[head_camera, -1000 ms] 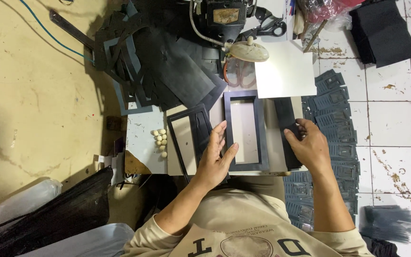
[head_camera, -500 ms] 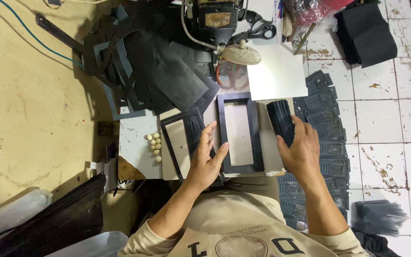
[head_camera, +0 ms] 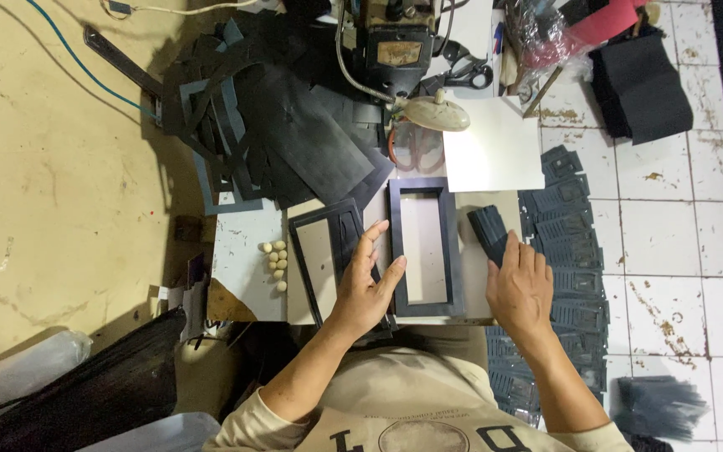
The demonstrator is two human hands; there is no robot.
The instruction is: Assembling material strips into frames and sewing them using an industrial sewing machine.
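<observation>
A dark rectangular frame (head_camera: 455, 251) lies flat on the small white work table (head_camera: 240, 251). My left hand (head_camera: 367, 285) rests flat on its left edge, fingers spread, overlapping a second dark frame (head_camera: 307, 251) lying tilted beside it. My right hand (head_camera: 519, 286) lies to the right of the frame, fingers on a stack of small dark cut pieces (head_camera: 487, 230). Neither hand lifts anything.
A sewing machine (head_camera: 395, 46) with a lamp stands at the back, beside a white sheet (head_camera: 495, 159). Black material scraps (head_camera: 278, 134) pile at back left. Several small pale round beads (head_camera: 276, 261) sit on the table. Dark cut pieces (head_camera: 575, 251) cover the tiled floor at right.
My right hand has slid down and right along the stack of small dark pieces. My left hand shifted slightly on the frame's left edge. The view has moved a little.
</observation>
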